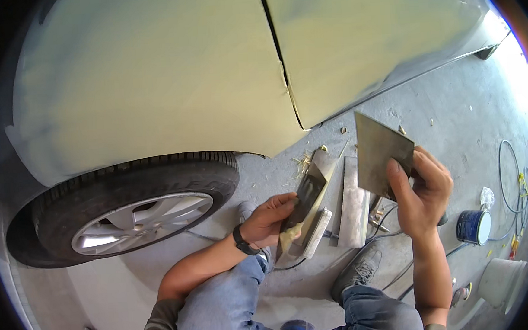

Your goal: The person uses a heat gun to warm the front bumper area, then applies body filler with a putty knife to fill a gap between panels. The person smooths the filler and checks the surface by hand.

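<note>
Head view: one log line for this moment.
left hand: holds paste-smeared plate | right hand: holds flared plate | ahead: yellowish car panel | left: wheel | floor, right: blue tub

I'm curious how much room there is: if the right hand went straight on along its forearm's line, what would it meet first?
Probably the pale-yellow car door; the flat metal plate in the right hand would likely touch it first. How far off it is, this view can't settle.

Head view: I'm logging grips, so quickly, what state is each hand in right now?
Left hand: closed, holding a thin dark plate smeared with yellowish paste.
Right hand: closed, holding a flat grey blade, thumb against its face.
</note>
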`<state>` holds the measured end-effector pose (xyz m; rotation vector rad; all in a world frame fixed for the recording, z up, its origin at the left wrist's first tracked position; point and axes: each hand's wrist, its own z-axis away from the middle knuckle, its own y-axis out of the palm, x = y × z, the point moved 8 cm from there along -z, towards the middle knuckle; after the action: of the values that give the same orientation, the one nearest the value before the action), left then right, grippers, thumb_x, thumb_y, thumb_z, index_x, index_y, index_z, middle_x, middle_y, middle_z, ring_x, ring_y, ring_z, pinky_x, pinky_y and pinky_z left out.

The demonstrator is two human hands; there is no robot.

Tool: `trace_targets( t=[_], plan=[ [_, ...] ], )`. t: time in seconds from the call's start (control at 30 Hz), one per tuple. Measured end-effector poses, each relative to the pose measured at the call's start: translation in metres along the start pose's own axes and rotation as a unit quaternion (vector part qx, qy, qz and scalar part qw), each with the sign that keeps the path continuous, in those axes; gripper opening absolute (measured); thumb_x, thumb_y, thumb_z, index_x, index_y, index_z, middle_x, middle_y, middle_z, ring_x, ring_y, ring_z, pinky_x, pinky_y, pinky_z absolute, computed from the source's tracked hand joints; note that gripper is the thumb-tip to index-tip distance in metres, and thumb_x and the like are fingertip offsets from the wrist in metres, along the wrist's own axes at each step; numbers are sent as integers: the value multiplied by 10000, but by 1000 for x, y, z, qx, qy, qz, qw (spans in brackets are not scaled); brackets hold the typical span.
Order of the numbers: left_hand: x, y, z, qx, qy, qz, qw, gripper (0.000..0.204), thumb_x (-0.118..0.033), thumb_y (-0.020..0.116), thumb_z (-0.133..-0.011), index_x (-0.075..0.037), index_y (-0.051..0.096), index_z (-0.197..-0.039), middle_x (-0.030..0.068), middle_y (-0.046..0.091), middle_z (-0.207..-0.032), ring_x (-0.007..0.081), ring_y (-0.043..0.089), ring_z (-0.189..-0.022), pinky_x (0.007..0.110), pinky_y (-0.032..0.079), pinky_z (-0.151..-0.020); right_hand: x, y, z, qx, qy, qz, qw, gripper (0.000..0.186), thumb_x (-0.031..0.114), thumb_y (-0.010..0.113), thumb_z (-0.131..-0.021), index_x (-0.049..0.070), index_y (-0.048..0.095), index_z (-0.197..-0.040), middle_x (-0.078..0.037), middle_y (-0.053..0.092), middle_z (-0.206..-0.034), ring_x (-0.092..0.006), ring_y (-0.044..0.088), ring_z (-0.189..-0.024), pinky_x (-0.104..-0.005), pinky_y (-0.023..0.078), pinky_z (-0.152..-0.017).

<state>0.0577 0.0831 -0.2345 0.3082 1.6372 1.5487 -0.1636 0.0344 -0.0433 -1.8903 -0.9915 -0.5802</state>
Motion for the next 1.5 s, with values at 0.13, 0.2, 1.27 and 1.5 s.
trace_targets(
  t=[0.13, 0.2, 1.27, 1.5],
  plan=[
    [20, 0, -6, 34, -60, 89, 994, 278, -90, 576, -1049, -70, 646, -1317, 86, 718, -1245, 173, 707, -1099, 318, 560, -975, 77, 9, -25, -69, -238, -26, 968, 315, -80, 749, -697, -18, 761, -1006, -88, 649, -707, -167, 578, -524, -271, 448, -477],
    [24, -3, -7, 24, -60, 80, 995, 272, -93, 584, -1046, -57, 648, -1308, 82, 726, -1223, 162, 710, -1083, 314, 562, -963, 89, 14, -33, -80, -265, -51, 960, 236, -114, 731, -715, -81, 699, -946, -140, 644, -737, -191, 580, -548, -256, 440, -506],
    [2, 19, 14, 123, -59, 23, 990, 297, -95, 594, -1033, -50, 646, -1322, 129, 716, -1136, 208, 684, -966, 343, 530, -855, -42, 47, 32, 254, 261, -294, 884, 125, 54, 759, -858, -25, 670, -822, 41, 598, -713, -42, 508, -619, -254, 398, -546],
    [7, 9, 8, 83, -44, 127, 987, 287, -53, 587, -1033, -44, 651, -1313, 117, 710, -1256, 208, 707, -1117, 352, 566, -987, 67, 20, -4, -47, -265, 63, 961, 337, -82, 735, -709, -46, 754, -1044, -105, 641, -725, -185, 571, -543, -272, 456, -515]
  ],
)
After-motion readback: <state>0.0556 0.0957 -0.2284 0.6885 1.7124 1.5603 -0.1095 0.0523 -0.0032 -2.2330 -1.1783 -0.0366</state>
